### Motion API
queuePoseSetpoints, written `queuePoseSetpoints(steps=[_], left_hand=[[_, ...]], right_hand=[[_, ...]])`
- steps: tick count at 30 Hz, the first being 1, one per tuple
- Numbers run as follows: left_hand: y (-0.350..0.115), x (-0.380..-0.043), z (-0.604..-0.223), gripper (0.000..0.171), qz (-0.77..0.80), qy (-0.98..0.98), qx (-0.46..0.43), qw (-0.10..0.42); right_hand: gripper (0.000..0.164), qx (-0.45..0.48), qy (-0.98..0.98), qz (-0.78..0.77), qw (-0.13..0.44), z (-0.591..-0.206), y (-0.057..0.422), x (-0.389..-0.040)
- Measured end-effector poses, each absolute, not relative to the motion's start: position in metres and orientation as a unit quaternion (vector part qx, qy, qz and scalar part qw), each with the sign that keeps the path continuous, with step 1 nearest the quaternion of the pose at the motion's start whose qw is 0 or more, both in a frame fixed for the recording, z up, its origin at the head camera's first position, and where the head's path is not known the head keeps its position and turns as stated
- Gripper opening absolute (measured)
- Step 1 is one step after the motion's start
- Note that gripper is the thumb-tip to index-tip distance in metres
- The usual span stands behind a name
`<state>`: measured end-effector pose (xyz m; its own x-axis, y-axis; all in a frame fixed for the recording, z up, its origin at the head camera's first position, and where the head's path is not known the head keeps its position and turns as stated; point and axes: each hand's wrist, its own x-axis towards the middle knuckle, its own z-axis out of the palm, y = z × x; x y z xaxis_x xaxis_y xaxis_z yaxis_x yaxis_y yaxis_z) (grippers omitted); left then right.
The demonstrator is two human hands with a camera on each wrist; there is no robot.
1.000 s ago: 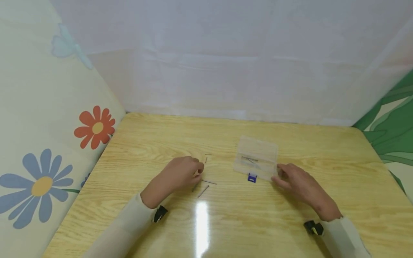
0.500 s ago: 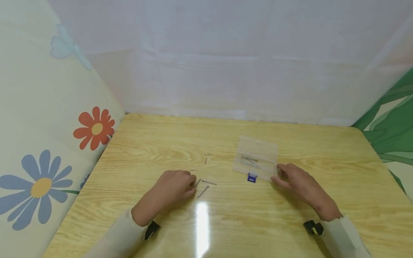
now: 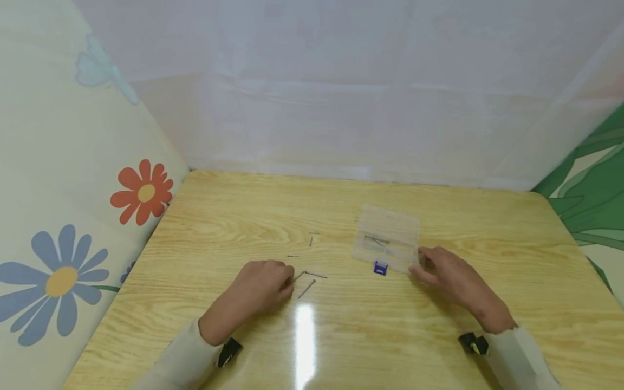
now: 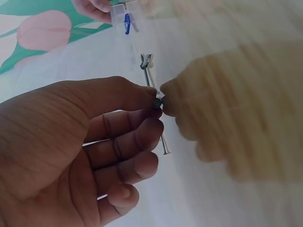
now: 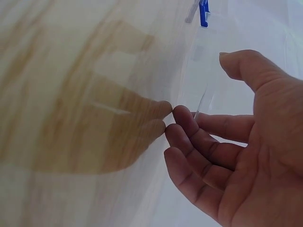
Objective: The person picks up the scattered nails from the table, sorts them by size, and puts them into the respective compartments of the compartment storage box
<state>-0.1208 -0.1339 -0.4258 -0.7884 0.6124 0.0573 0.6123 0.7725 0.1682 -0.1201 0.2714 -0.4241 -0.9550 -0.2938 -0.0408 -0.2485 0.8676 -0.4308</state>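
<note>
My left hand [image 3: 260, 287], low over the wooden table, pinches a nail [image 4: 157, 102] between thumb and forefinger, its dark head showing at the fingertips. Two longer nails, one pointing right [image 3: 317, 275] and one slanted [image 3: 307, 288], lie just right of those fingers. Beyond them are smaller nails [image 3: 292, 256]. My right hand [image 3: 448, 275] is at the right end of a clear plastic box [image 3: 390, 221], its fingers loosely bent against that end. In the right wrist view the thumb [image 5: 236, 64] stands apart from the fingers. Several nails [image 3: 377, 240] lie inside the box.
The box has a blue latch [image 3: 381, 268] on its near side. Two more small nails [image 3: 311, 242] lie left of the box on the wooden table [image 3: 370, 336]. A white cloth [image 3: 341, 108] hangs behind the table, and a flower-printed panel [image 3: 63, 162] stands at left.
My left hand has come down and toward me, uncovering a small nail behind it, and now pinches a nail beside the longer ones. The right hand and the box keep their places.
</note>
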Motion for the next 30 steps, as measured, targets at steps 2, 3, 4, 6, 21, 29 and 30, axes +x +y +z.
queuePoseSetpoints(steps=[2,3,4,6,21,29,30], left_hand=[[-0.1330,-0.1209,-0.4247,0.026,0.090,0.945,0.314,0.013],[-0.1327,-0.1209,-0.4245,0.027,0.090,0.947,0.309,0.018],[-0.1324,-0.1210,-0.4241,0.027,0.091,0.948,0.305,0.022],[-0.1321,-0.1213,-0.4241,0.028,0.092,0.949,0.301,0.026],[-0.1327,-0.1255,-0.4257,0.024,0.138,0.945,0.289,0.064],[-0.1340,-0.1291,-0.4279,0.024,0.158,0.937,0.310,0.045],[-0.1338,-0.1297,-0.4279,0.024,0.157,0.936,0.313,0.041]], right_hand=[[0.057,-0.142,0.965,-0.217,0.051,-0.4241,0.2712,-0.1204],[0.057,-0.143,0.965,-0.216,0.050,-0.4244,0.2712,-0.1207],[0.057,-0.144,0.964,-0.216,0.049,-0.4246,0.2715,-0.1209],[0.057,-0.144,0.965,-0.215,0.050,-0.4245,0.2714,-0.1211],[0.056,-0.146,0.965,-0.214,0.043,-0.4251,0.2719,-0.1203],[0.053,-0.143,0.964,-0.220,0.047,-0.4256,0.2723,-0.1219],[0.053,-0.144,0.963,-0.221,0.048,-0.4255,0.2725,-0.1221]])
